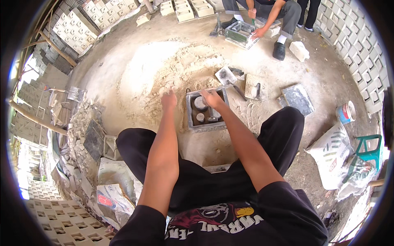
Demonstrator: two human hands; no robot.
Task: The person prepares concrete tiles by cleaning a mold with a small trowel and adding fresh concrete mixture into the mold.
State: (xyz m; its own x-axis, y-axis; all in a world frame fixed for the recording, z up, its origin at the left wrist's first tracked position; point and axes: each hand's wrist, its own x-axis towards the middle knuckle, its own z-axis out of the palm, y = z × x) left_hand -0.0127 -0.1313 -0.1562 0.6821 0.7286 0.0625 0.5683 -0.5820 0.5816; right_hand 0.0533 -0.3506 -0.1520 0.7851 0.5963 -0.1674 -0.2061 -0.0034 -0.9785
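Observation:
On the ground between my knees stands a grey box-shaped block mould (208,127). Inside it are a large round core (200,104), a smaller round core (200,117) and an angular piece at the right. My right hand (211,99) reaches over the mould's far part, fingers curled down beside the large core; what they grip is hidden. Left of the mould, at the near edge of a pale sand pile (182,61), my left hand (168,100) is closed, its fingertips pointing away from me. Whatever it may hold cannot be made out.
Beyond the mould lie a trowel (238,92), a flat plate with a handle (255,87) and a grey slab (298,99). A co-worker's hands (259,32) work at another mould (241,35). White sacks (331,153) and a bucket (346,112) stand right; rubble (80,123) lies left.

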